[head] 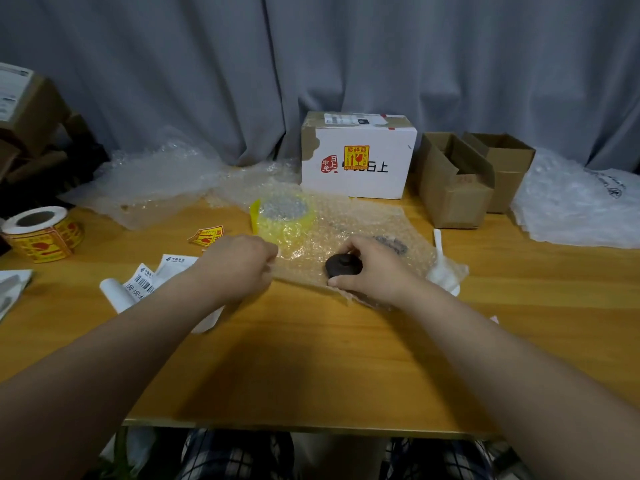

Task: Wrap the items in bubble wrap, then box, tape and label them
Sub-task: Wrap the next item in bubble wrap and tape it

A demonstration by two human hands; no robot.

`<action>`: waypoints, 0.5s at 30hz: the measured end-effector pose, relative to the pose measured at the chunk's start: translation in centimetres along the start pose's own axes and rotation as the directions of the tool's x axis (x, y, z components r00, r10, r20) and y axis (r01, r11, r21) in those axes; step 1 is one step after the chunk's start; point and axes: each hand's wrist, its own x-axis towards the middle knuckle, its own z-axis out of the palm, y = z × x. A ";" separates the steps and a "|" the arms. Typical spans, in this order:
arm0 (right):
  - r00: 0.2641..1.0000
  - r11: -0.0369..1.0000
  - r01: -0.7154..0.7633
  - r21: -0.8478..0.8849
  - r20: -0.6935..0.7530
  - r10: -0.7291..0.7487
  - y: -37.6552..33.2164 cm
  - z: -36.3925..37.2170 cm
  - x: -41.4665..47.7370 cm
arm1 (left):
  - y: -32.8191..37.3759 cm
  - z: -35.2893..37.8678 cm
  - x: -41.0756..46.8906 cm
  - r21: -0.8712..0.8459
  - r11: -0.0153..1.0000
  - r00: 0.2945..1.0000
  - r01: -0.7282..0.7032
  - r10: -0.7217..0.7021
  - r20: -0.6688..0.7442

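Observation:
A sheet of bubble wrap (363, 223) lies flat on the wooden table (311, 358). A small dark round lid-like item (341, 265) rests on the sheet's near edge. My right hand (374, 268) grips this item from the right, fingers curled around it. My left hand (239, 263) pinches the sheet's left near corner. A yellow tape roll (285, 218) sits under the wrap's far left part. A grey ring-shaped piece (391, 244) lies on the sheet just beyond my right hand.
A white box with a fragile sticker (356, 157) stands at the back. Open cardboard boxes (460, 178) sit to its right. A roll of yellow fragile labels (41, 233), a loose sticker (206, 236) and shipping labels (152, 278) lie left. More bubble wrap (156, 174) and plastic bags (581, 209) flank the table.

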 end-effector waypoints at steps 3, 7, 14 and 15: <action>1.000 1.000 0.008 0.023 -0.028 -0.007 0.3 0.3 0.0 | -0.5 0.5 -0.1 -0.018 0.998 0.998 0.053 -0.054 -0.040; 0.998 0.998 0.024 -0.053 -0.060 -0.027 0.3 0.5 -0.1 | -0.6 0.3 -0.2 -0.146 0.973 0.977 0.180 -0.195 -0.091; 1.000 0.998 -0.017 -0.058 -0.027 0.015 0.2 0.0 -0.2 | -0.8 0.6 0.1 -0.211 0.953 0.968 0.217 -0.238 -0.082; 1.000 0.998 -0.025 -0.062 -0.019 0.023 0.2 0.0 -0.3 | -0.8 0.7 0.1 -0.305 0.928 0.962 0.215 -0.255 -0.098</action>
